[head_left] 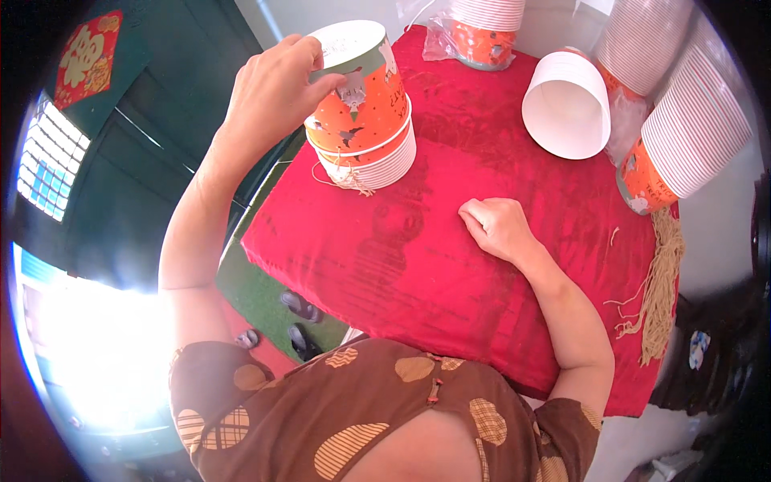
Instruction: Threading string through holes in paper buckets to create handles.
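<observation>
A stack of orange paper buckets (365,108), nested upside down with white rims, stands at the table's far left. My left hand (281,84) grips the topmost bucket near its pale base, thumb on the orange side, fingers over the upper edge. Thin tan strings (347,178) hang around the rims low on the stack. My right hand (496,227) rests closed on the red cloth, right of the stack; whatever its curled fingers may hold is hidden. To its upper right, a single bucket (566,108) lies on its side, its white inside facing me.
The table wears a red cloth (466,313). Nested buckets (695,128) lean at the right, others (486,32) stand at the back in clear plastic. A bundle of tan strings (662,281) hangs over the right edge. Dark slippers (303,341) lie on the green floor.
</observation>
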### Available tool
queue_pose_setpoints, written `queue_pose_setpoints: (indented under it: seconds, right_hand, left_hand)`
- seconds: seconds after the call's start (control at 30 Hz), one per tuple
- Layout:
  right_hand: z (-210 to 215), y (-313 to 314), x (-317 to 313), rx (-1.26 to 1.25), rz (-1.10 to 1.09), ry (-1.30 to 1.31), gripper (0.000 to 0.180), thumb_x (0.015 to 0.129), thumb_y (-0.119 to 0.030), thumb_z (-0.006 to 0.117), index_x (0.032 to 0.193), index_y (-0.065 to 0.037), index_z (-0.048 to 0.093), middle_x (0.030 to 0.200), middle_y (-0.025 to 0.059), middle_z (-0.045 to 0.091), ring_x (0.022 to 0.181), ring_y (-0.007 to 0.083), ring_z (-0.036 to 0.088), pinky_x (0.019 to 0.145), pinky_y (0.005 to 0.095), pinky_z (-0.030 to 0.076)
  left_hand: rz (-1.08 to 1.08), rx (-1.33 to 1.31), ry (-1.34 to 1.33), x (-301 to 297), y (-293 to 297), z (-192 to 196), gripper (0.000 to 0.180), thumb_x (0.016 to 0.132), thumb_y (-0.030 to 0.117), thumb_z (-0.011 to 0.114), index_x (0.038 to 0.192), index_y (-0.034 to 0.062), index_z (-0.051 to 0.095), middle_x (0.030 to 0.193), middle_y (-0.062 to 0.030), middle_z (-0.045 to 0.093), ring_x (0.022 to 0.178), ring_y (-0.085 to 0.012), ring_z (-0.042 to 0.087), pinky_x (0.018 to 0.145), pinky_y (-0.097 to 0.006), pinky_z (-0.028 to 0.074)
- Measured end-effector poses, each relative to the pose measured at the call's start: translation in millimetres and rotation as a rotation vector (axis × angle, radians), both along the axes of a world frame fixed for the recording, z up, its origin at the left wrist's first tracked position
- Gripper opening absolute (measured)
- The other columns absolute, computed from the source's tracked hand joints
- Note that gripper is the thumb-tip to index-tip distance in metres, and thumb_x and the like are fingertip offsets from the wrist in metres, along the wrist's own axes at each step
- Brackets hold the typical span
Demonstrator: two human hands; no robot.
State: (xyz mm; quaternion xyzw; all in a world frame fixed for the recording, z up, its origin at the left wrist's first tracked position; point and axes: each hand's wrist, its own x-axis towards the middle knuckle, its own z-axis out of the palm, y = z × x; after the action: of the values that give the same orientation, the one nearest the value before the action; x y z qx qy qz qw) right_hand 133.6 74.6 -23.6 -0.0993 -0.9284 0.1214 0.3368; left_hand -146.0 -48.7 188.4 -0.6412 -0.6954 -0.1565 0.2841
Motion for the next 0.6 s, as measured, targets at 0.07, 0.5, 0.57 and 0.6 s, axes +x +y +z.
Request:
queue_pose_setpoints:
  seconds: [0.07, 0.5, 0.57, 0.6]
  right_hand:
    - [-1, 0, 0, 0.001, -0.001, 0.000, 0.012, 0.083, -0.011, 0.066, 0.075, -0.007, 0.059, 0.060, 0.0103, 0.060, 0.055, 0.0273, 0.061, 0.049, 0.0397, 0.048]
    - [2, -1, 1, -0.027, -0.003, -0.022, 0.008, 0.083, -0.009, 0.066, 0.077, -0.005, 0.061, 0.061, 0.0116, 0.060, 0.056, 0.0286, 0.061, 0.051, 0.0403, 0.047]
    - [1, 0, 1, -0.031, -0.005, -0.023, 0.009, 0.083, -0.009, 0.066, 0.077, -0.005, 0.061, 0.061, 0.0115, 0.060, 0.056, 0.0284, 0.061, 0.051, 0.0402, 0.047]
    - [1, 0, 1, -0.032, -0.005, -0.023, 0.009, 0.083, -0.009, 0.066, 0.077, -0.005, 0.061, 0.061, 0.0114, 0.060, 0.056, 0.0283, 0.060, 0.051, 0.0401, 0.047]
  left_hand:
    - [0.000, 0.002, 0.010, 2, 0, 0, 0.033, 0.082, 0.033, 0.074, 0.081, 0.0033, 0.058, 0.080, -0.0103, 0.061, 0.067, -0.0240, 0.062, 0.060, -0.035, 0.048]
    - [0.068, -0.029, 0.017, 12, 1, -2, 0.031, 0.083, 0.031, 0.073, 0.081, 0.0037, 0.059, 0.083, -0.0106, 0.063, 0.070, -0.0261, 0.065, 0.061, -0.037, 0.050]
    - [0.087, -0.045, 0.000, 14, 1, -3, 0.031, 0.082, 0.030, 0.073, 0.081, 0.0027, 0.059, 0.086, -0.0120, 0.065, 0.072, -0.0284, 0.066, 0.063, -0.038, 0.051]
    - [0.082, -0.038, 0.010, 15, 1, -4, 0.031, 0.082, 0.030, 0.073, 0.081, 0.0026, 0.059, 0.086, -0.0120, 0.065, 0.072, -0.0284, 0.066, 0.063, -0.038, 0.051]
